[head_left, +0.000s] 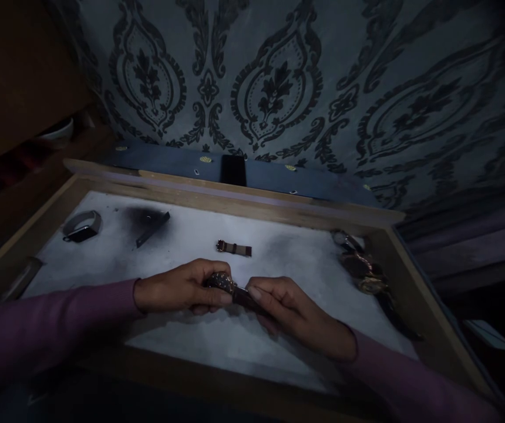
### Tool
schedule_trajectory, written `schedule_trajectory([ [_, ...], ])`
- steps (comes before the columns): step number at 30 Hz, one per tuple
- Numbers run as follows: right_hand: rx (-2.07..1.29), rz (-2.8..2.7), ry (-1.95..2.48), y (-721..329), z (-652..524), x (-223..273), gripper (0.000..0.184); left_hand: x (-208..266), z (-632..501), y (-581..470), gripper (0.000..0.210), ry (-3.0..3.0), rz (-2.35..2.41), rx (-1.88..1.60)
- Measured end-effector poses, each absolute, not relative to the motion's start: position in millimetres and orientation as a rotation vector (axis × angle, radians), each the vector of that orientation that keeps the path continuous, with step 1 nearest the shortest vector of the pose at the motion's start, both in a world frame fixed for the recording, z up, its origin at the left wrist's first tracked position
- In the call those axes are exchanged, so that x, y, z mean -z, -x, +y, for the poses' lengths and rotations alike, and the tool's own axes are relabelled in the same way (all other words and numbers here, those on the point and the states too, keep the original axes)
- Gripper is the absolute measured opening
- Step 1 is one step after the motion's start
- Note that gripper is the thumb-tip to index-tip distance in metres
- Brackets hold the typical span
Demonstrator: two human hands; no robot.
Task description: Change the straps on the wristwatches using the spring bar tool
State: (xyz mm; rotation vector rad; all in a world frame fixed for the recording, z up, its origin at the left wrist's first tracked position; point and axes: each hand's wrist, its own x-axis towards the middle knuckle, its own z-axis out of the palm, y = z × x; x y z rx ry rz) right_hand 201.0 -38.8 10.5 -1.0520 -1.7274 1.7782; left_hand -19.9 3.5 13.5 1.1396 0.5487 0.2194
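My left hand (pixel 191 286) is closed around the dark round case of a wristwatch (pixel 221 282), its thumb along the near side. From the case a dark brown watch strap (pixel 243 298) runs to the right, and my right hand (pixel 285 302) grips it between thumb and fingers. A small bright glint shows where strap and case meet; its source is too small to make out. Just beyond both hands, a loose strap piece (pixel 235 248) with a buckle lies on the white sheet (pixel 191 226). Both hands hold the watch low over this sheet.
A wooden frame (pixel 235 202) surrounds the sheet. Toward its left stand a smartwatch (pixel 83 227) and a dark flat bar (pixel 153 229). Several watches (pixel 367 273) lie along the right side. Behind the frame, a black rectangular object (pixel 234 170) rests on blue cloth (pixel 168 160) against a patterned wall.
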Motion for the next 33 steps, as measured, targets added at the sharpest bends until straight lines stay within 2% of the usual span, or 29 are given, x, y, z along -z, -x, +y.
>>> schedule_trajectory([
  [23,-1.767,-1.792,1.076,-200.2,-40.3,-8.7,0.049,-19.6,4.2,19.9,0.024,-1.325,0.562,-0.183],
  [33,-1.571,-1.975,1.06,-202.6,-39.7,-12.5,0.043,-12.8,3.7,19.3,0.022,-1.177,0.523,-0.183],
])
